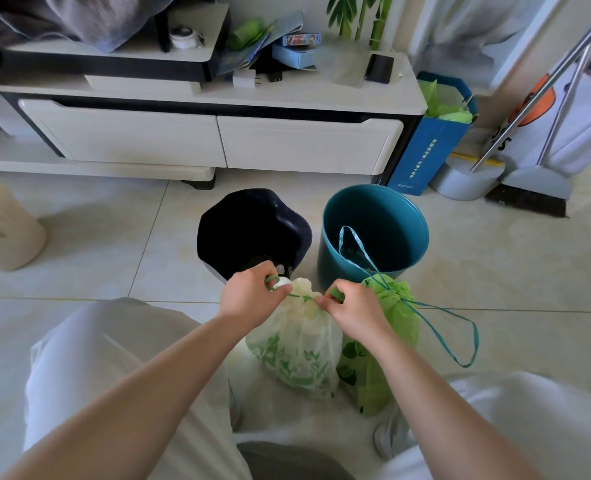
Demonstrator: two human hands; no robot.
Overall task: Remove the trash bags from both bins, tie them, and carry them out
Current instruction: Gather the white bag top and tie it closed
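Note:
A pale translucent trash bag [297,344] with green print stands on the floor between my knees. My left hand [252,294] and my right hand [351,306] each pinch one end of its green drawstring [302,297], pulled taut across the gathered neck. To its right stands a green trash bag [387,344], its neck cinched, with long teal drawstring loops [460,341] trailing onto the floor and into the bin behind. A black bin [252,226] and a teal bin [391,223] stand side by side beyond the bags, both without liners.
A white TV cabinet [218,140] runs along the back. A blue paper bag [425,147] with green bags in it, a dustpan [467,178] and a broom [529,192] stand at the right. A beige cylinder [3,223] sits at the left.

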